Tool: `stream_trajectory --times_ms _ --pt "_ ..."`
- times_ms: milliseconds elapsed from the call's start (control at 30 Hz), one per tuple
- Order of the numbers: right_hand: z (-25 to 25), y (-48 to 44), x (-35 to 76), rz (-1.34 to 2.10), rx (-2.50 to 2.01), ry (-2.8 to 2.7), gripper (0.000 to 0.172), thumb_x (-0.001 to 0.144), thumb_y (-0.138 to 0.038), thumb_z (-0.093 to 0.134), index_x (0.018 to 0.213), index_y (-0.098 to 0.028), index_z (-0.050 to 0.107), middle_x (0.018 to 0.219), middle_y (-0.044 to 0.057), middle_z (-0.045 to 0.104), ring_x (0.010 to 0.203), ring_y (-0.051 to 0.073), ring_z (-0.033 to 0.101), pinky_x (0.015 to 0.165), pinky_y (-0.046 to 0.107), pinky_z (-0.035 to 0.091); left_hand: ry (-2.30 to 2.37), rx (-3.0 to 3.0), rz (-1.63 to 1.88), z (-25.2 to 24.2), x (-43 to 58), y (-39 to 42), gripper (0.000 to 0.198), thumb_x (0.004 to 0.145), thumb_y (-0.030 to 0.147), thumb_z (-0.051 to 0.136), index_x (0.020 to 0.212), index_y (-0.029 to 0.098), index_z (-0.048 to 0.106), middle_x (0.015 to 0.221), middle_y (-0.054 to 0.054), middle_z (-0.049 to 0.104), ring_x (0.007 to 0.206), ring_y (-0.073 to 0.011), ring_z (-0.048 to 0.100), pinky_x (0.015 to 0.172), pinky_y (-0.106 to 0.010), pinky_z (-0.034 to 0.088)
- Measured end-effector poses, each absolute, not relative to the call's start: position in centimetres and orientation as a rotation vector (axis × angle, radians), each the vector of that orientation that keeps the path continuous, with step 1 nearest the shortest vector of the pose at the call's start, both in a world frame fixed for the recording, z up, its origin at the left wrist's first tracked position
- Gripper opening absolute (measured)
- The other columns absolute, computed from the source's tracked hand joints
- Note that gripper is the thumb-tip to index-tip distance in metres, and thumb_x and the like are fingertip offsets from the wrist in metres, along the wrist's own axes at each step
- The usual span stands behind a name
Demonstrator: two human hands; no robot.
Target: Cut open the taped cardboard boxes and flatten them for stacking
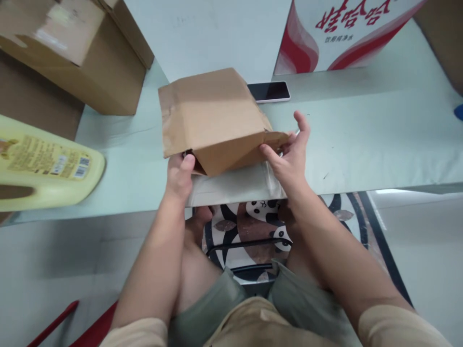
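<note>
Cardboard box (220, 111) held: near left corner gripped by left hand (180, 176); right flap (275, 140) pinched by right hand (291, 161), one finger (303, 123) raised.

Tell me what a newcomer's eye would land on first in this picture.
Probably the brown cardboard box, held mid-picture between the left hand and right hand. Next might come the yellow jug jutting in at the left edge and the red-and-white carton at top right. A panda print shows below, between the legs.
</note>
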State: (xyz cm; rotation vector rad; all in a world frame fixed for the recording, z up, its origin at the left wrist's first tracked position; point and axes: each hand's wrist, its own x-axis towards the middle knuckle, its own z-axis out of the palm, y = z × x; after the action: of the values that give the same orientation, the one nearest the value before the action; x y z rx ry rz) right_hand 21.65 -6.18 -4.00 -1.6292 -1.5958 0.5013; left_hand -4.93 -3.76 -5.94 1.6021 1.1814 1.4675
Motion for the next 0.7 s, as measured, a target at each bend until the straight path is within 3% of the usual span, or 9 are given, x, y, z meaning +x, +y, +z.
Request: stream_trajectory --times_ms 133,233,367,500,600,667,700 --pt "-3.8 -6.9 22.0 0.521 -1.610 -1.547 0.070 0.104 -0.053 0.040 0.163 -0.019 0.027 0.111 0.014 0.069 0.097 0.029 0.070 0.086 0.048 0.059 1.219 1.663 1.414 -5.2 -4.5 -4.6 0.066 0.084 0.080 0.063 0.110 0.021 0.075 0.107 -0.013 0.077 0.121 -0.0328 0.071 0.118 -0.049 0.049" --pt "-3.8 -7.3 22.0 0.538 -1.592 -1.488 0.057 0.103 -0.055 0.039 0.146 -0.020 0.050 0.123 0.016 0.070 0.110 0.030 0.070 0.093 0.048 0.058 1.348 1.710 1.399 -5.0 -4.8 -5.2 0.062 0.081 0.077 0.071 0.104 0.020 0.074 0.104 -0.012 0.078 0.115 -0.0309 0.073 0.113 -0.045 0.053" --pt "-4.2 -7.3 21.7 0.717 -1.425 -1.401 0.058 0.098 -0.058 0.046 0.140 -0.019 0.057 0.139 0.016 0.067 0.122 0.030 0.068 0.102 0.049 0.057 1.450 1.534 1.473 -4.7 -5.7 -5.7 0.050 0.071 0.065 0.085 0.088 0.020 0.071 0.078 -0.003 0.072 0.076 -0.0206 0.070 0.079 -0.035 0.060" --pt "-4.8 -6.9 21.6 0.757 -1.324 -1.345 0.059 0.099 -0.057 0.039 0.140 -0.019 0.057 0.143 0.017 0.066 0.129 0.030 0.068 0.105 0.050 0.057 1.155 1.372 1.438 -4.0 -6.6 -6.4 0.043 0.073 0.066 0.072 0.079 0.023 0.070 0.056 0.001 0.057 0.048 -0.0155 0.051 0.047 -0.030 0.045" --pt "-5.2 -6.3 22.0 0.691 -1.322 -1.207 0.054 0.100 -0.056 0.038 0.130 -0.019 0.064 0.134 0.016 0.070 0.126 0.030 0.069 0.103 0.049 0.057 1.129 1.299 1.541 -3.2 -6.7 -6.4 0.027 0.076 0.048 0.068 0.083 0.022 0.075 0.060 0.000 0.061 0.051 -0.0152 0.055 0.049 -0.029 0.045" --pt "-5.5 -5.8 22.4 0.675 -1.264 -1.046 0.050 0.096 -0.058 0.047 0.118 -0.021 0.070 0.119 0.011 0.074 0.114 0.028 0.072 0.098 0.046 0.057 1.302 1.263 1.667 -2.9 -6.7 -5.9 0.018 0.072 0.030 0.075 0.088 0.022 0.076 0.070 0.001 0.068 0.065 -0.0137 0.062 0.060 -0.026 0.050" --pt "-5.5 -5.6 22.6 0.688 -1.217 -0.958 0.046 0.092 -0.059 0.053 0.111 -0.021 0.073 0.110 0.008 0.074 0.107 0.026 0.072 0.095 0.044 0.058 1.417 1.252 1.682 -2.8 -6.7 -5.6 0.023 0.069 0.024 0.080 0.092 0.022 0.077 0.079 0.001 0.072 0.076 -0.0135 0.066 0.068 -0.024 0.052"
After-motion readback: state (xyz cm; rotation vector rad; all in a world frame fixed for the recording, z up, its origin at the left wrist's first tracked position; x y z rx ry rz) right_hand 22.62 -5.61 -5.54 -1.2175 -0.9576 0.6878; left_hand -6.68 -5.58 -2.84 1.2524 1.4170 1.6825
